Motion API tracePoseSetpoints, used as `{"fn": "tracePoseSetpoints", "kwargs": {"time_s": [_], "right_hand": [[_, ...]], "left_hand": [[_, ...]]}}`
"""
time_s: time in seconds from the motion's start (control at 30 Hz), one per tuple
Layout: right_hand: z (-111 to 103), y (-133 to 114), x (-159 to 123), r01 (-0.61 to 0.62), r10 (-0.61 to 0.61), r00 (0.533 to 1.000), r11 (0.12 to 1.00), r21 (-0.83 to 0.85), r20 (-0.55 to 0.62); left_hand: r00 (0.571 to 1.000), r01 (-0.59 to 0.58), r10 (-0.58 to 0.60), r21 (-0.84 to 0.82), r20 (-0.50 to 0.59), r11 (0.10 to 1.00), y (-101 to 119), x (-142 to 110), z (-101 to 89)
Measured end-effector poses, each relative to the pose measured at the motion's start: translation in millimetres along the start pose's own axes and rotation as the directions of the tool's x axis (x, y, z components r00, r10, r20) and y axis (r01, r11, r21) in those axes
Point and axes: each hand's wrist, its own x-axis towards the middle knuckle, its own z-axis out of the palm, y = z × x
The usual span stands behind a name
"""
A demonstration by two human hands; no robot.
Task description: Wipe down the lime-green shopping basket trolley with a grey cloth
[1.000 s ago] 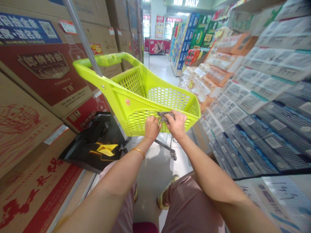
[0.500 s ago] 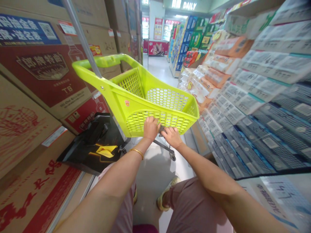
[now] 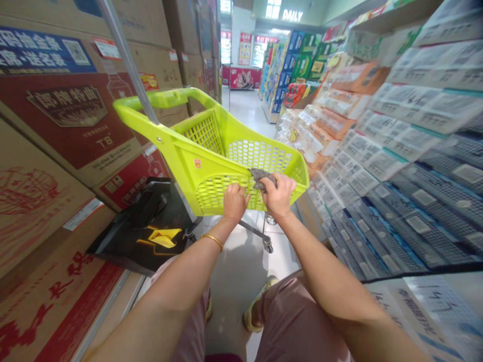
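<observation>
A lime-green plastic shopping cart [image 3: 211, 151] stands in the aisle just ahead of me, its basket empty. My right hand [image 3: 279, 195] is closed on a small grey cloth [image 3: 260, 177] and presses it against the cart's near rim. Beside it, my left hand [image 3: 234, 201], with a gold bangle on the wrist, curls its fingers on the mesh front wall of the cart.
Stacked cardboard cartons [image 3: 68, 115] line the left side, with a black bag [image 3: 151, 221] on the floor by the cart's wheel. Shelves of packaged goods [image 3: 396, 151] run along the right. The tiled aisle [image 3: 249, 105] continues ahead to more shelving and a red display.
My right hand dropped to the lower front of the cart half a second ago and has come back up to the rim with the cloth. My left hand stayed on the mesh.
</observation>
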Motion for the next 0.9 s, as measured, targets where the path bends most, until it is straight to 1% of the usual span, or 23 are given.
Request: {"fn": "tracePoseSetpoints", "kwargs": {"time_s": [0.07,0.13,0.27,0.33,0.4,0.47,0.53,0.6,0.67,0.73,0.8,0.9], "right_hand": [[1.8,-0.6,1.7,0.008,-0.008,1.000,1.000,0.009,0.008],[5.7,-1.2,-0.8,0.038,-0.039,0.998,0.999,0.026,0.049],[13.7,-0.3,-16.3,0.083,-0.089,0.986,0.996,0.045,0.142],[16.6,1.3,-28.0,0.147,-0.158,0.965,0.987,0.067,0.209],[19.1,3.1,-40.1,0.202,-0.220,0.933,0.975,0.090,0.285],[20.4,5.0,-49.3,0.231,-0.253,0.901,0.967,0.102,0.353],[19.6,6.5,-53.0,0.243,-0.267,0.881,0.964,0.108,0.391],[15.9,7.7,-50.2,0.236,-0.261,0.887,0.965,0.112,0.382],[9.7,8.9,-42.4,0.201,-0.228,0.915,0.973,0.113,0.334],[2.6,10.3,-32.3,0.139,-0.165,0.949,0.984,0.111,0.270],[-3.7,11.9,-22.4,0.061,-0.083,0.975,0.992,0.112,0.206],[-10.0,14.0,-11.2,-0.039,0.022,0.992,0.991,0.129,0.124]], "left_hand": [[1.000,-0.009,0.009,0.018,0.005,1.000,-0.1,0.1,-2.1],[1.000,-0.023,0.023,0.036,0.016,0.999,-0.2,0.5,-5.2],[0.998,-0.043,0.041,0.042,0.045,0.998,-1.1,1.5,-10.6],[0.998,-0.043,0.041,0.042,0.052,0.998,-1.7,1.5,-11.5],[0.998,-0.047,0.045,0.043,0.051,0.998,-2.2,1.2,-11.5],[0.998,-0.053,0.050,0.048,0.045,0.997,-2.5,0.9,-11.2],[0.997,-0.061,0.059,0.057,0.040,0.996,-2.1,0.7,-11.7],[0.996,-0.077,0.074,0.074,0.042,0.994,-0.6,0.7,-13.5],[0.994,-0.099,0.095,0.087,0.047,0.991,2.6,1.1,-16.7],[0.993,-0.113,0.110,0.088,0.035,0.990,7.6,2.0,-20.5],[0.994,-0.113,0.113,0.074,-0.001,0.991,14.0,3.7,-23.8],[0.992,-0.116,0.119,0.048,-0.051,0.992,23.5,7.7,-25.0]]}}
